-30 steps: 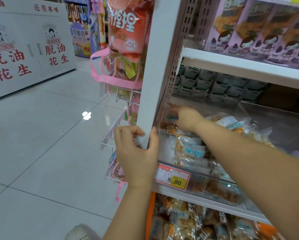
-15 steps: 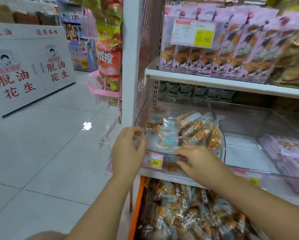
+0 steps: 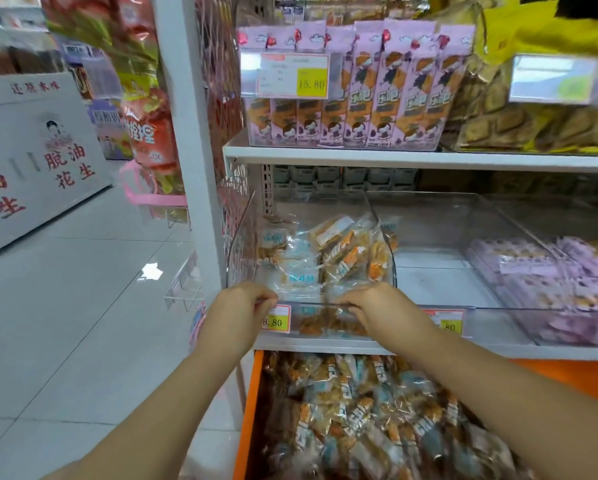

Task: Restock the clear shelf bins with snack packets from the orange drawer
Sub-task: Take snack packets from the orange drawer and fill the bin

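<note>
A clear shelf bin [image 3: 245,233] on the middle shelf holds a pile of snack packets [image 3: 325,258] in clear wrappers with blue and orange print. My left hand [image 3: 237,315] grips the bin's front rim at its left corner, over the 8.80 price tag. My right hand [image 3: 382,306] grips the same front rim nearer its right end. Below the shelf, the open orange drawer [image 3: 251,403] is packed with many of the same snack packets [image 3: 370,414]. Both forearms reach up over the drawer.
A second clear bin [image 3: 439,223] to the right shows bare shelf, with purple packets [image 3: 533,271] beyond it. Purple boxed snacks [image 3: 360,98] fill the shelf above. The white shelf upright [image 3: 193,168] and hanging bags [image 3: 145,133] stand left, tiled aisle floor [image 3: 65,306] beyond.
My right hand has come out of the bin and now holds its front rim. My left hand moved from the white upright to the rim's left corner. The camera has pulled back.
</note>
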